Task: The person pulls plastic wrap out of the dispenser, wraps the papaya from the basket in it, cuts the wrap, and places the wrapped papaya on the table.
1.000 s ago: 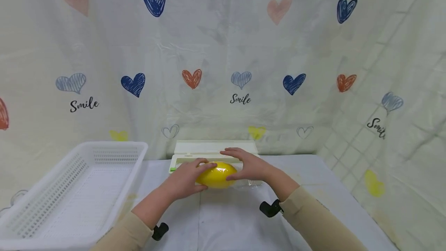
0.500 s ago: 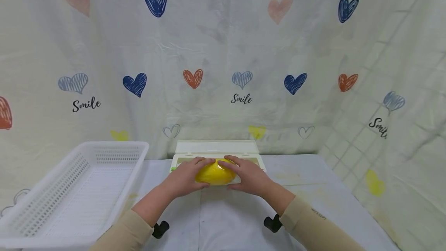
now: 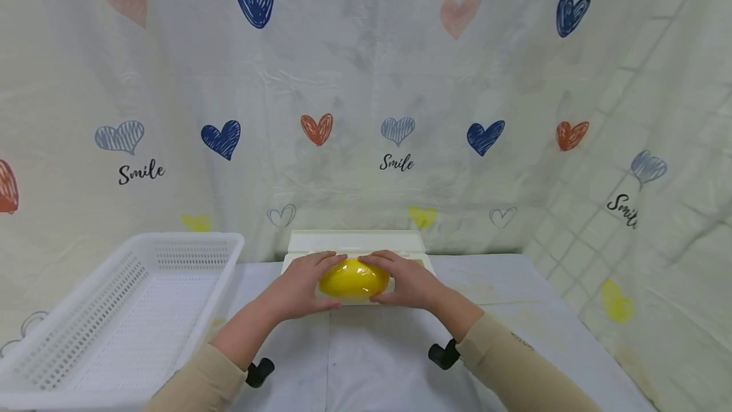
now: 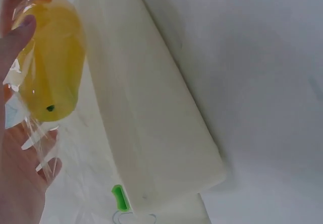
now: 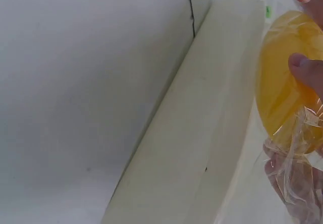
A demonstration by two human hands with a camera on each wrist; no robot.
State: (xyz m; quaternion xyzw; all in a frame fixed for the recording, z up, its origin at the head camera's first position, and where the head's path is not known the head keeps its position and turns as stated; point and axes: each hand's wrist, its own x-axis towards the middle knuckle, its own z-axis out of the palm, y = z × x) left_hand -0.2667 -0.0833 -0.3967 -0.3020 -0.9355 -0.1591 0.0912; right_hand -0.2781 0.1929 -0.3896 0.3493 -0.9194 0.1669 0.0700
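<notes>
Currently, left hand (image 3: pixel 298 287) and right hand (image 3: pixel 410 281) are gripping the yellow fruit (image 3: pixel 354 280) at lower centre; even pressure is probably helping clear film (image 5: pixel 298 168) lie smooth.

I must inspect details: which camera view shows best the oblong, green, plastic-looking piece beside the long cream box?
The left wrist view: the green piece appears largest there, uncovered. The right wrist view shows only a tiny green patch near the far end of the cream box. In the head view, I cannot see it.
</notes>
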